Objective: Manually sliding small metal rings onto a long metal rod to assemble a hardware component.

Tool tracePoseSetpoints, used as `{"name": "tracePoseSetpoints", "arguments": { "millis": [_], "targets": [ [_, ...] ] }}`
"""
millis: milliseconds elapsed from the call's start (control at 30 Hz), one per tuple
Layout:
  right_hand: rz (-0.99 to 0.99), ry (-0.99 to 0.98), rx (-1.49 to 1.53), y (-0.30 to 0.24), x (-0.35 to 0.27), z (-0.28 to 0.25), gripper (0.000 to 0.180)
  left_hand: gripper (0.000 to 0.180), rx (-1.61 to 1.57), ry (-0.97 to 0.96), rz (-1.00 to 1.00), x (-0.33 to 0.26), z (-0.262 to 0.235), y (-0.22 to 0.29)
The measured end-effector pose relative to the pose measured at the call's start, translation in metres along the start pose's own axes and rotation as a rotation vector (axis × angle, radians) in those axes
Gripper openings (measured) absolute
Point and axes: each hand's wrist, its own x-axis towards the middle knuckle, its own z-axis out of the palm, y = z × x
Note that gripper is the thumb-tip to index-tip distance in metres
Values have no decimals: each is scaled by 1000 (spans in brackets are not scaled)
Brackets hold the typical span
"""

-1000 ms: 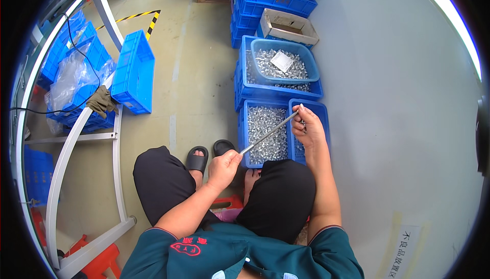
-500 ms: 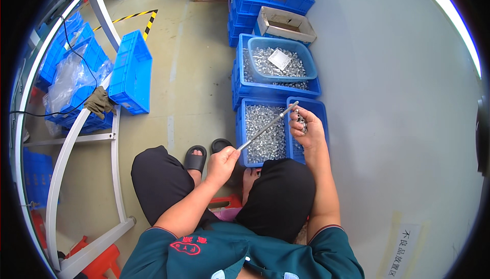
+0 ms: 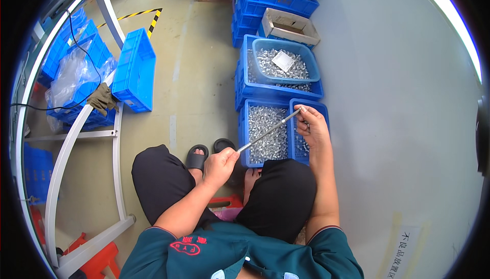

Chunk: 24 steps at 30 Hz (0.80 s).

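My left hand (image 3: pixel 219 167) is closed round the near end of a thin metal rod (image 3: pixel 265 134), which slants up and to the right over the bins. A small bright collar sits on the rod near its far end. At that tip is my right hand (image 3: pixel 314 126), thumb and forefinger pinched together and the other fingers curled in; small metal parts in its palm are now mostly hidden. Below the rod stands a blue bin (image 3: pixel 245 159) full of small shiny metal pieces (image 3: pixel 268 149). A narrower blue basket (image 3: pixel 324 109) under my right hand holds fewer of them.
Ahead, a light blue tub (image 3: pixel 286 80) of metal pieces with a white paper slip rests in a blue crate (image 3: pixel 245 95). Stacked crates (image 3: pixel 275 3) and an open carton (image 3: pixel 293 34) stand beyond. A metal frame (image 3: pixel 69 151) and blue crate (image 3: pixel 135 72) flank my left; a wall (image 3: pixel 398 110), my right.
My right hand has turned, fingers curling inward, so the metal parts seen in it before are mostly hidden. The rod's far tip has dropped slightly; my left hand has barely moved.
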Motion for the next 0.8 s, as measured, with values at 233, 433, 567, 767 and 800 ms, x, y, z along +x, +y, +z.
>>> {"name": "tracePoseSetpoints", "arguments": {
  "millis": [233, 433, 567, 767, 800],
  "targets": [
    [-22, 27, -209, -9, -3, -4, 15, 26, 41, -9, 29, 4, -5, 6],
    [-67, 72, -209, -9, -3, -6, 16, 24, 28, 32, 69, 3, 1, 8],
    [-123, 159, -293, -9, -6, -5, 17, 24, 85, 53, 92, 4, 1, 18],
    [116, -39, -310, 3, -10, 23, 19, 27, -233, -63, -66, 15, 18, 12],
    [144, -70, -317, 5, -10, 26, 21, 27, -232, -61, -71, 17, 22, 8]
  ]
}}
